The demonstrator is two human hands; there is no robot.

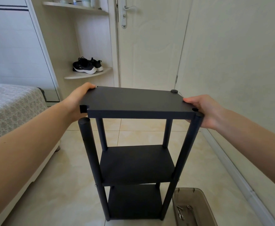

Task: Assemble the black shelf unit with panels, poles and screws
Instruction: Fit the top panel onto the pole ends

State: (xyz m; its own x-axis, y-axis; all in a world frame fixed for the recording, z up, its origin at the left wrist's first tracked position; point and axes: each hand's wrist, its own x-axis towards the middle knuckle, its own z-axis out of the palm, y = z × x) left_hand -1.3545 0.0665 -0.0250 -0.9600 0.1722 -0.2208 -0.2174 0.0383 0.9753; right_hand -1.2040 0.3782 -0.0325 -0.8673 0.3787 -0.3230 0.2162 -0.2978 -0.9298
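Head: hands (80, 101) (203, 111) grip top panel (133, 101) side edges

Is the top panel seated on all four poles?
Not seated: the near-left pole stands free, below the corner notch of the top panel.

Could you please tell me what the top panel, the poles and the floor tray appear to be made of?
The top panel: matte black board, probably laminated wood composite; thick square edge, no gloss. The poles: matte black round tubes, metal or plastic, unclear from here. The tray: smoky translucent plastic; see-through brownish walls, moulded rim.
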